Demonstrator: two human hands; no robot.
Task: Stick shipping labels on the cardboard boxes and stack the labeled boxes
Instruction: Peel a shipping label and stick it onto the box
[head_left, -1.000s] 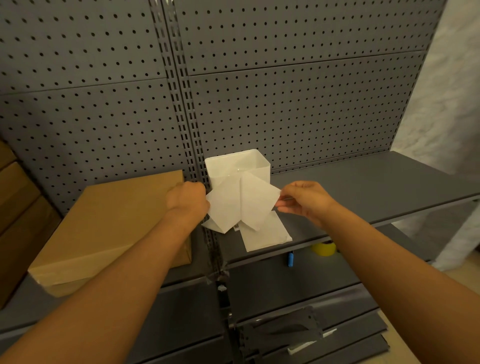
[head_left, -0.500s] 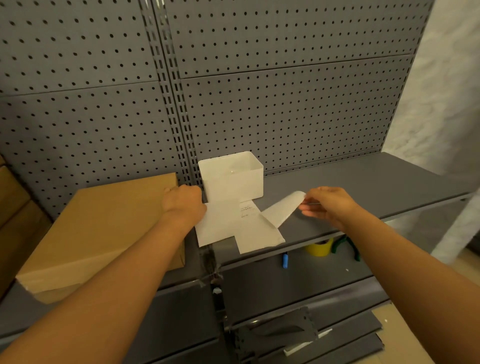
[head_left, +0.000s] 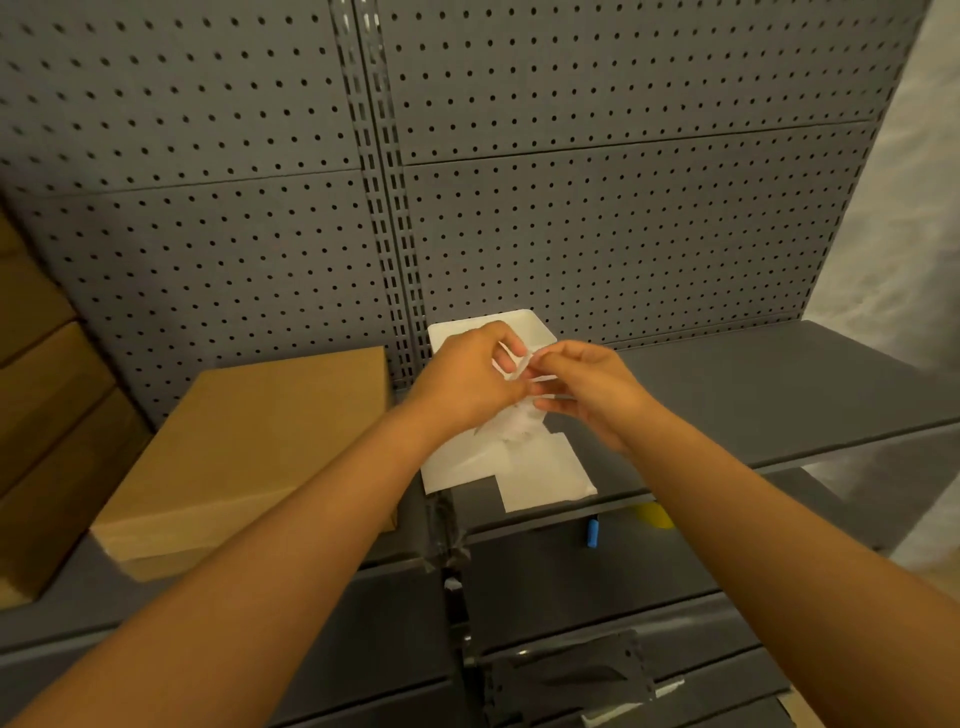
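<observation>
I saw both hands, left hand (head_left: 467, 376) and right hand (head_left: 587, 384), pinching a crumpled white paper label (head_left: 511, 364) above the grey metal shelf (head_left: 753, 395), beside the flat brown cardboard box (head_left: 249, 447).

**Shelving and small items**

A grey pegboard (head_left: 623, 218) fills the upper frame above a grey shelf (head_left: 779, 395). On a lower shelf right of centre lie a blue marker (head_left: 592, 532) and a yellow object (head_left: 655, 514), partly hidden.
</observation>
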